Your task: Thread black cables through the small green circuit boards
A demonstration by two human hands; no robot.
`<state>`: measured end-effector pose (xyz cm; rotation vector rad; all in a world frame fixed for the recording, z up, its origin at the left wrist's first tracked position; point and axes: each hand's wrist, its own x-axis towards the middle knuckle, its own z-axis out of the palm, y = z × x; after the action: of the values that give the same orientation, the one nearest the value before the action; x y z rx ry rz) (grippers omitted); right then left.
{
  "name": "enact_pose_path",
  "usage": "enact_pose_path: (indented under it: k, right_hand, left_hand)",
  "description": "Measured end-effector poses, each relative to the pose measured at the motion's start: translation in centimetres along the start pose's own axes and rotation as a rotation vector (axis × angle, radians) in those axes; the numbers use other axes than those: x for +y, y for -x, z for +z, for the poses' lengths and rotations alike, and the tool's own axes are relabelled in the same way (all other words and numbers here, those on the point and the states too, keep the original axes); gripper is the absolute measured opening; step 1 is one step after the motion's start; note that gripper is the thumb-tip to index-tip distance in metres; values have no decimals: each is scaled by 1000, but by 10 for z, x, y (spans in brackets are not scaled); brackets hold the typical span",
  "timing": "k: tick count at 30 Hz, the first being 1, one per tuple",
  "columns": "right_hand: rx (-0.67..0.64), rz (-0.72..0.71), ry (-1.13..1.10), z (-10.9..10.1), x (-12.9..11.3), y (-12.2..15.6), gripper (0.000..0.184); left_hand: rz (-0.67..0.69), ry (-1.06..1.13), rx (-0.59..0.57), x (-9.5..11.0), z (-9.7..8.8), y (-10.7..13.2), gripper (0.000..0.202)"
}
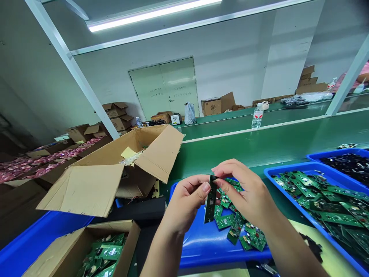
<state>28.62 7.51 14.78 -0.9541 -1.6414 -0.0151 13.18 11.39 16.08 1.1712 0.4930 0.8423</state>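
Between both hands a narrow circuit board (pixel 211 204) is held nearly upright over a blue tray (pixel 198 246). My left hand (pixel 188 200) pinches the board's left side, thumb across its face. At the top end, the fingers and thumb of my right hand (pixel 243 190) close on the board; whether they also grip a small part there, I cannot tell. Several green circuit boards (pixel 226 221) lie loose in the tray, below and behind my right hand.
On the right, a second blue tray (pixel 271 171) holds many green boards, with black parts (pixel 348 163) in another tray behind. At lower left stands a carton (pixel 63 250) of boards; a large open carton (pixel 86 184) is behind it. A water bottle (pixel 257 116) stands on the green bench.
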Motion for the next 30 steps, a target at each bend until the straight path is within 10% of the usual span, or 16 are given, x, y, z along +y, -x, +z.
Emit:
enact_pose_path:
  k: [14, 20, 30]
  right_hand:
    - [-103, 5, 57, -4, 21, -1, 23]
    - [34, 245, 177, -29, 37, 5, 28]
    - [217, 823, 507, -150, 126, 124, 25]
  left_hand:
    - [-62, 88, -5, -15, 8, -11, 44]
    - [-62, 62, -7, -10, 13, -1, 41]
    - [-63, -496, 256, -31, -45, 85, 45]
